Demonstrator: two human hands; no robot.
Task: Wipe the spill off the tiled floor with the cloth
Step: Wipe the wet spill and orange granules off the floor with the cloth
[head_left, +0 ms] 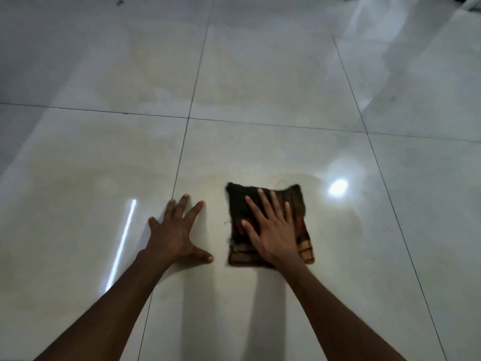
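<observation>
A dark brown folded cloth (pixel 238 204) with orange and red checks at its near edge lies flat on the glossy white tiled floor (pixel 260 152). My right hand (pixel 273 227) presses on it with straight, spread fingers. My left hand (pixel 179 230) rests flat on the bare tile just left of the cloth, fingers splayed, holding nothing. A faint yellowish wet film (pixel 234 82) spreads over the tiles ahead of and around the cloth, with an uneven edge.
Dark grout lines (pixel 182 142) cross the floor in a grid. A bright light reflection (pixel 337 187) shines right of the cloth and a streak of glare (pixel 122 241) lies left of my left hand. A small dark speck (pixel 119 2) sits far left.
</observation>
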